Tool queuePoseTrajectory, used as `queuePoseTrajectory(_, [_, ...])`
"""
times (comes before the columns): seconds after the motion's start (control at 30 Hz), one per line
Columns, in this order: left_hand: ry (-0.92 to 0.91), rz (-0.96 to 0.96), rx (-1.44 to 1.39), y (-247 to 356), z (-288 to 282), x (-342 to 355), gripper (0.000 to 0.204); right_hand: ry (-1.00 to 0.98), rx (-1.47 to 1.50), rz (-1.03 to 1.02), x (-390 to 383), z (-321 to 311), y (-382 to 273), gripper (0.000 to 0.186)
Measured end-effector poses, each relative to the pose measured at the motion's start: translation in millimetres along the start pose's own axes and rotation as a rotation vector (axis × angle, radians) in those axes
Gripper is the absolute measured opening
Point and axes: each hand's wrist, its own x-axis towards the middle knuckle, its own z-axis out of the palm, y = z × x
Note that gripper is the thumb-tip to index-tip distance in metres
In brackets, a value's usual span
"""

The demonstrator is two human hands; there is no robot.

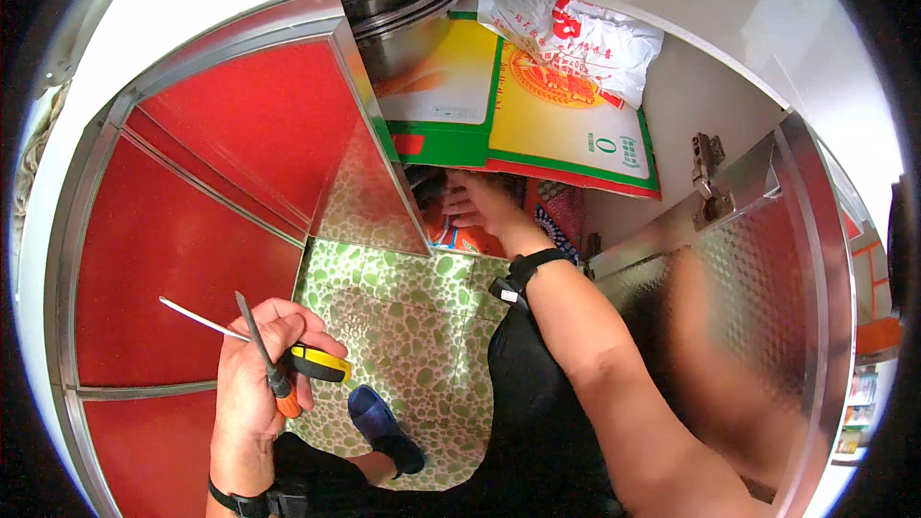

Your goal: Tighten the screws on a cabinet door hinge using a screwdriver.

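Two screwdrivers are gripped in my left hand [259, 350], which is closed around them at the lower left. The first screwdriver [287, 401] has an orange handle and a dark shaft; the second screwdriver [317, 363] has a yellow-and-black handle and a long bright shaft pointing left. My right hand [484, 203] reaches into the lower part of an open cabinet, below a cardboard sheet. Its fingers look stretched and apart, with nothing seen in them. They are nearest to an orange package [465, 238] and dark items in shadow, whose kind I cannot make out.
The yellow, green and white cardboard [576, 134] lies on the cabinet shelf under a white plastic bag [585, 34], beside metal pots [398, 43]. A red cabinet door [254, 134] stands at left; an open metal-backed door [758, 278] with a hinge [708, 173] is at right.
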Motion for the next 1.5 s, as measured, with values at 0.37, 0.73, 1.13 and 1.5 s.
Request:
queuePoseTrajectory(0.37, [0.048, -0.046, 0.152, 5.8, 9.4, 1.8, 0.024, -0.270, 0.211, -0.359, 23.4, 41.4, 15.6, 0.030])
queuePoseTrajectory(0.73, [-0.128, 0.551, 1.476, -12.1, 75.0, 75.0, 0.055, -0.389, 0.388, -0.369, 21.0, 39.4, 16.0, 0.041])
queuePoseTrajectory(1.13, [0.030, 0.597, 1.598, -26.7, 90.8, 137.5, 0.044, -0.197, -0.447, -0.814, 40.8, 33.9, 30.5, 0.036])
queuePoseTrajectory(1.5, [-0.009, 0.578, 1.539, -30.6, 54.2, 78.2, 0.037, -0.308, 0.384, -0.160, 51.9, 21.1, 26.5, 0.040])
